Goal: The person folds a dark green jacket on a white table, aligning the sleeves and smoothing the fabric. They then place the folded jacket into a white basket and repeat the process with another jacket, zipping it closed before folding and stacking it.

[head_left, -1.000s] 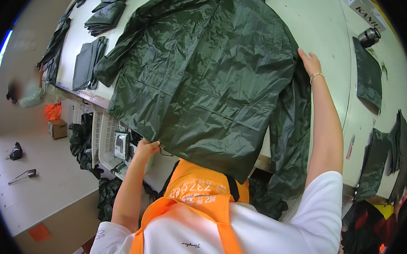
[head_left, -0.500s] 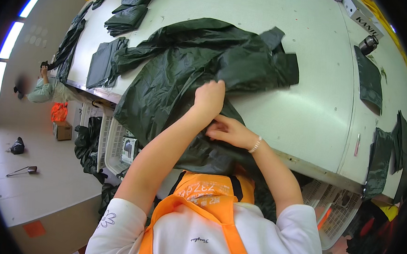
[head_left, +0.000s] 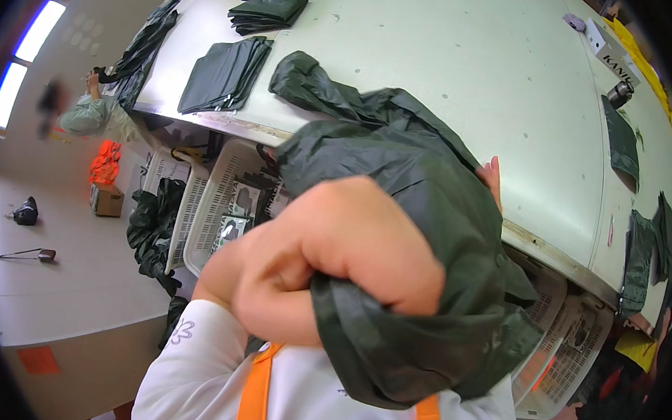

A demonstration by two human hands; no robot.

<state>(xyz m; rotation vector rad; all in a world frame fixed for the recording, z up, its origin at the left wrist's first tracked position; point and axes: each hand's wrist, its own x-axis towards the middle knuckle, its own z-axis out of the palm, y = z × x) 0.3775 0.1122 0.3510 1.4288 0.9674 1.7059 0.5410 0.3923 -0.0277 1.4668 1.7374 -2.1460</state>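
A dark green raincoat [head_left: 422,188] of thin, shiny cloth with snap buttons hangs bunched in front of my chest. Its far part lies over the table's front edge, with one sleeve [head_left: 313,85] spread on the tabletop. My left hand [head_left: 380,243] is raised close to the camera, its fingers curled down and closed on the coat's near edge. Past the coat's right side, stretched fingers of my right hand [head_left: 491,185] show beside the cloth. The coat hides the rest of that hand and my right forearm.
Folded dark green garments [head_left: 225,76] lie in piles on the pale table [head_left: 454,32]. White plastic baskets [head_left: 205,217] with packets stand below its edge. A dark bottle [head_left: 620,93] and a box [head_left: 611,53] are at the far right. Another person [head_left: 88,116] works at the left.
The raincoat has been lifted and pulled off the table toward my chest. My left hand has risen toward the camera with its edge; my right hand has moved right, behind the cloth.
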